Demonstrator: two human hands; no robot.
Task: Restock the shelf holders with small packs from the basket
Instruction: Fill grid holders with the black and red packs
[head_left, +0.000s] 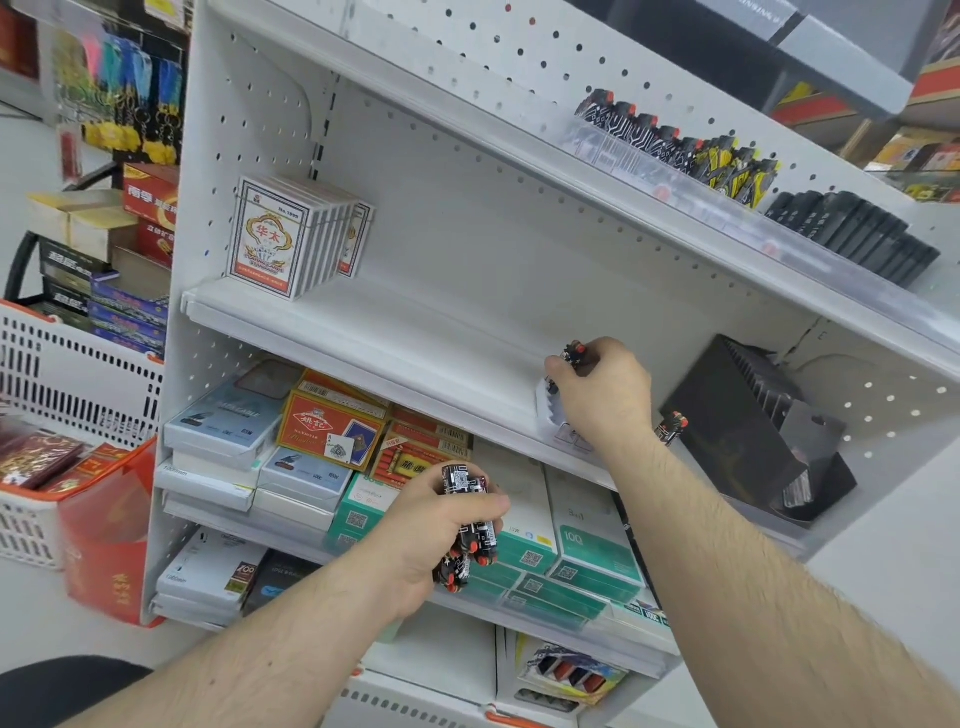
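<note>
White shelf carries a clear holder near its front edge, where the right hand pinches one pack; the left hand grips a bundle of packs.

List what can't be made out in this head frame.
- White holder on the middle shelf: mostly hidden by the right hand; free slots unknowable.
- Bundle of small packs in the left hand: fingers cover it; count unclear.
- Basket: cut off by the left edge, contents blurred.
- Pack beside the right wrist: too small to tell its support.
</note>
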